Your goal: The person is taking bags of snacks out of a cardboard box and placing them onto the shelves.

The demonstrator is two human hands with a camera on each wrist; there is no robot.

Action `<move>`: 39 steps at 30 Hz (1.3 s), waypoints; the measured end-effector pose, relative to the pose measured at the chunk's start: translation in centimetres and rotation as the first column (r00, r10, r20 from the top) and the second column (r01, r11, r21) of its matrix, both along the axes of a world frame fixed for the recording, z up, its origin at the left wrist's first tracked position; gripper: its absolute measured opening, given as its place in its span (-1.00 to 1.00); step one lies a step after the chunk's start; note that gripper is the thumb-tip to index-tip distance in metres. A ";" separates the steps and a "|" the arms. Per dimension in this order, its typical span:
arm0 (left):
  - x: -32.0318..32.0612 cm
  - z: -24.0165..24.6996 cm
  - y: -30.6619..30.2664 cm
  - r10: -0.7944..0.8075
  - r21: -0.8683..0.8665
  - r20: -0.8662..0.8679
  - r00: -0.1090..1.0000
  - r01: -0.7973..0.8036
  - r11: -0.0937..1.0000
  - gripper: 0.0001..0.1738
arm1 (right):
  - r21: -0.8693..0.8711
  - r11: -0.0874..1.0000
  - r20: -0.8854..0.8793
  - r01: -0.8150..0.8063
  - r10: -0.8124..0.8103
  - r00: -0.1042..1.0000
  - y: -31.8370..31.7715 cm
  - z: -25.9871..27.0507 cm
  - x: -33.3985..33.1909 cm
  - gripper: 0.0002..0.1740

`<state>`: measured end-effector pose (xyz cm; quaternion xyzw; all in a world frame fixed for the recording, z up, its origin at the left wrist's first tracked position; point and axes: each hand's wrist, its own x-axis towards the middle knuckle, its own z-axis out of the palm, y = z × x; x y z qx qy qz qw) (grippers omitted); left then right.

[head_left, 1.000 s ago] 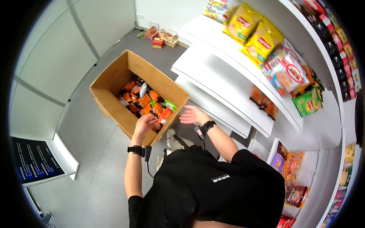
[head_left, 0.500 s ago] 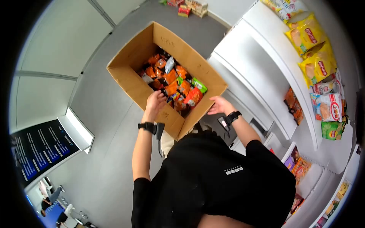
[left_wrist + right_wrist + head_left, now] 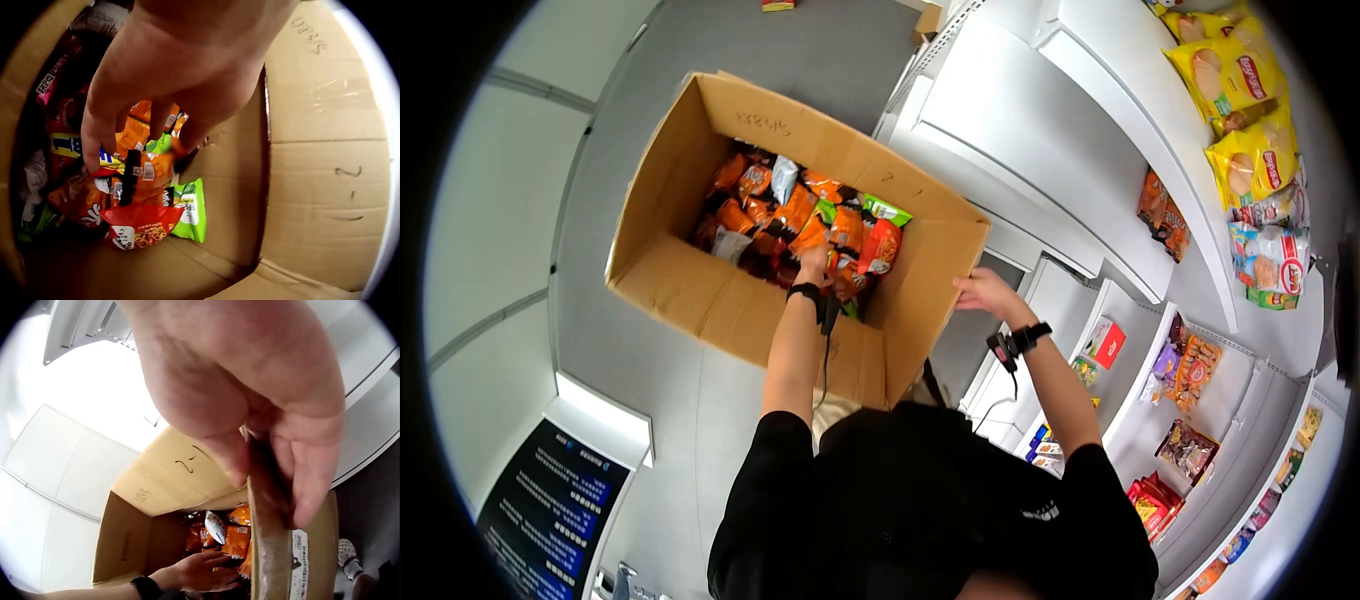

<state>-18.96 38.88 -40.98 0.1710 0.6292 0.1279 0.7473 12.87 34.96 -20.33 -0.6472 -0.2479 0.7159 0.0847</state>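
Observation:
A tall cardboard box stands open, with orange snack packets, a red packet, green ones and a silver one inside. The left hand reaches into the box; in the left wrist view the hand hangs over the packets with its fingers spread and pointing down, some fingertips close to or touching them. At the box's near right edge, the right hand grips the rim; in the right wrist view the hand has its thumb inside the wall and its fingers outside.
White shelves stand to the right, with yellow chip bags and other packets on them. A lower rack holds a red-and-white box and snack bags. A dark screen is at lower left. Grey floor lies around the box.
The left hand has moved from the box's near edge down among the packets. The right hand went from beside the box to gripping its rim. The head view has shifted.

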 end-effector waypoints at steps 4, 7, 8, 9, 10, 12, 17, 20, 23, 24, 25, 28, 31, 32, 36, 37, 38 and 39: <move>2.5 -3.1 0.1 0.016 -0.205 0.005 1.000 -0.015 0.979 -0.56 | 0.026 0.999 -0.017 0.032 -0.031 0.999 -0.5 -0.7 0.9 -0.53; 3.0 -6.0 0.0 0.046 -0.213 0.024 0.999 -0.040 0.976 -0.52 | 0.037 0.998 -0.016 0.053 -0.053 0.998 -0.2 -0.3 0.3 -0.54; 2.9 -6.9 -0.1 0.055 -0.193 0.035 0.998 -0.048 0.980 -0.51 | 0.046 0.997 -0.005 0.057 -0.057 0.998 -0.4 -0.1 0.2 -0.54; 3.0 -7.5 0.0 0.065 -0.171 0.047 0.997 -0.056 0.984 -0.50 | 0.059 0.996 0.007 0.060 -0.061 0.998 -0.6 -0.2 0.3 -0.54; 3.2 -8.1 0.3 0.073 -0.144 0.064 0.995 -0.063 0.988 -0.49 | 0.065 0.995 -0.003 0.077 -0.077 0.997 -0.8 -0.5 0.4 -0.54; 3.7 -7.7 0.8 0.156 -0.057 -0.007 0.988 -0.156 0.986 -0.57 | 0.079 0.990 -0.014 0.117 -0.116 0.993 -1.4 -0.9 0.6 -0.54; 2.4 -15.8 -0.2 0.020 0.236 -0.083 0.996 0.000 0.972 -0.67 | 0.139 0.979 -0.011 0.150 -0.150 0.989 -1.9 -0.7 0.5 -0.53; 2.4 -14.0 1.2 0.094 0.017 -0.116 0.989 -0.093 0.996 -0.70 | 0.141 0.977 -0.027 0.160 -0.158 0.987 -2.2 -0.9 0.7 -0.54; 2.5 -11.6 2.5 -0.025 0.154 -0.215 0.976 0.059 0.986 -0.77 | 0.165 0.975 0.008 0.150 -0.154 0.988 -3.3 -2.3 0.8 -0.52; 2.1 -10.3 2.7 -0.014 0.169 -0.013 1.000 0.016 0.986 -0.81 | 0.168 0.977 0.053 0.129 -0.139 0.989 -3.4 -2.4 0.9 -0.51; 1.7 -9.0 3.0 -0.004 0.154 0.192 0.981 -0.026 0.988 -0.82 | 0.199 0.970 0.076 0.140 -0.158 0.985 -3.6 -2.4 0.6 -0.51; 3.2 4.2 3.0 0.069 0.110 -0.015 0.997 -0.067 0.992 -0.76 | 0.256 0.942 0.155 0.218 -0.263 0.952 -4.9 -2.9 -0.8 -0.55; 1.6 6.5 2.7 0.029 0.152 0.154 0.988 -0.053 0.987 -0.73 | 0.385 0.900 0.164 0.202 -0.282 0.945 -6.6 -2.2 -1.8 -0.51; 1.4 9.0 1.9 0.036 0.217 0.130 0.991 -0.064 0.974 -0.73 | 0.435 0.882 0.157 0.179 -0.270 0.950 -7.3 -2.1 -2.4 -0.49; 0.5 19.5 -2.4 0.033 0.357 0.246 0.969 -0.122 0.926 -0.72 | 0.493 0.838 0.099 0.233 -0.320 0.942 -10.1 2.0 -3.4 -0.18; 0.4 22.1 -3.7 0.004 0.393 0.259 0.966 -0.109 0.913 -0.72 | 0.520 0.810 0.077 0.270 -0.359 0.930 -10.7 2.5 -3.5 -0.14; 0.4 24.1 -5.1 -0.025 0.427 0.271 0.962 -0.096 0.899 -0.71 | 0.538 0.800 0.057 0.266 -0.350 0.935 -11.3 3.2 -3.5 -0.12; 0.5 25.1 -6.1 -0.049 0.453 0.295 0.954 -0.095 0.887 -0.69 | 0.598 0.765 0.074 0.239 -0.350 0.934 -11.9 3.4 -3.7 -0.11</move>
